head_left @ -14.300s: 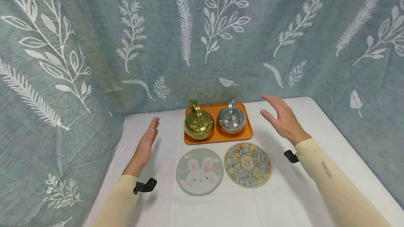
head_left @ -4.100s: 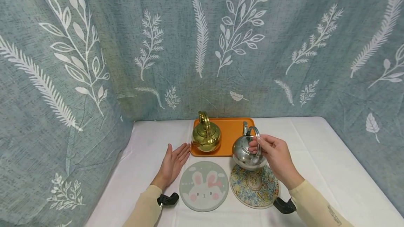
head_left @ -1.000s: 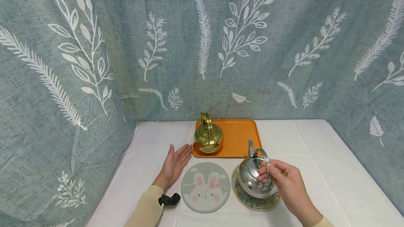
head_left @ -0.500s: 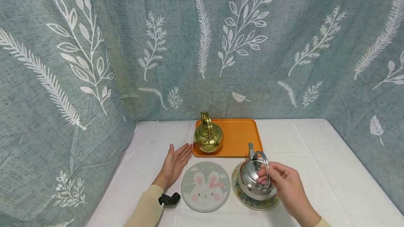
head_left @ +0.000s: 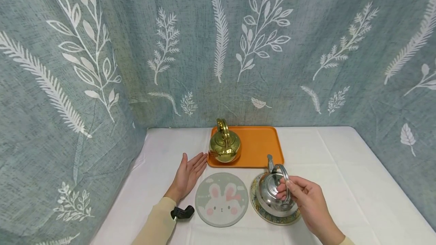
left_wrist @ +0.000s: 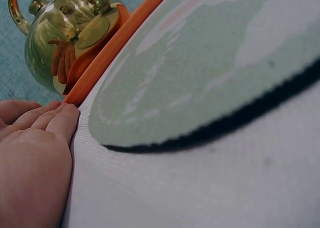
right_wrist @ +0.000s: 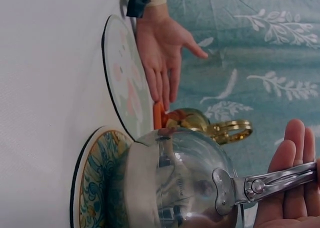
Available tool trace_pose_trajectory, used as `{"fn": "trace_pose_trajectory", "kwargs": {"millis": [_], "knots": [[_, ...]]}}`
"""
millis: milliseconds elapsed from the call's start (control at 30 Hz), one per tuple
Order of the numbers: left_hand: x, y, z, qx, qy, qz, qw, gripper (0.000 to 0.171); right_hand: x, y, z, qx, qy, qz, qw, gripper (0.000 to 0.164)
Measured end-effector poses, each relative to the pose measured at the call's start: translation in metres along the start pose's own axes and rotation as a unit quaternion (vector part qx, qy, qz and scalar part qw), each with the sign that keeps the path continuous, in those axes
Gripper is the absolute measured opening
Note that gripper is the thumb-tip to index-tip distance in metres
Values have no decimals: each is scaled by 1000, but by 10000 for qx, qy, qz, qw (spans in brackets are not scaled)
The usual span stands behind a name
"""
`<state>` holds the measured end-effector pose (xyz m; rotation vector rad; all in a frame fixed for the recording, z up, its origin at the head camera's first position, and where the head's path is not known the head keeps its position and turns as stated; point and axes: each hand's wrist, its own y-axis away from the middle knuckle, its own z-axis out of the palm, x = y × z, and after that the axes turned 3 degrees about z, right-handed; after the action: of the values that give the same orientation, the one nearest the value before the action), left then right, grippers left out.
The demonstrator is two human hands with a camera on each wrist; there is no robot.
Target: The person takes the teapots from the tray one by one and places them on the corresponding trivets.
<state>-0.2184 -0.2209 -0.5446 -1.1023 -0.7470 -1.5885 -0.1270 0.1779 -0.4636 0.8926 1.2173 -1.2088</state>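
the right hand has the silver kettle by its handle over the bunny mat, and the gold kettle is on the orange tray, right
One thing is wrong: the silver kettle is over the floral mat, not the bunny mat, as the head view shows.

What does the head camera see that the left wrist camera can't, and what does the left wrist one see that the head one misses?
Only the head view shows the silver kettle, the right hand holding its handle, and the flowery mat under it.

Only the left wrist view clearly shows the dark side edge of the bunny mat.

Both show the left hand, gold kettle, orange tray, bunny mat, white cloth and some blue-green curtain.
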Motion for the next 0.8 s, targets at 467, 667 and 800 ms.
{"fn": "trace_pose_trajectory", "kwargs": {"millis": [467,667,800], "knots": [[1,2,1,8,23,-75,10000,99,1,4,1,-95,73,1,9999,31],[2,4,1,-25,-53,-34,10000,98,0,5,2,-179,82,-81,9998,30],[2,4,1,-41,-76,-42,10000,99,0,6,2,-190,93,-80,9997,30]]}}
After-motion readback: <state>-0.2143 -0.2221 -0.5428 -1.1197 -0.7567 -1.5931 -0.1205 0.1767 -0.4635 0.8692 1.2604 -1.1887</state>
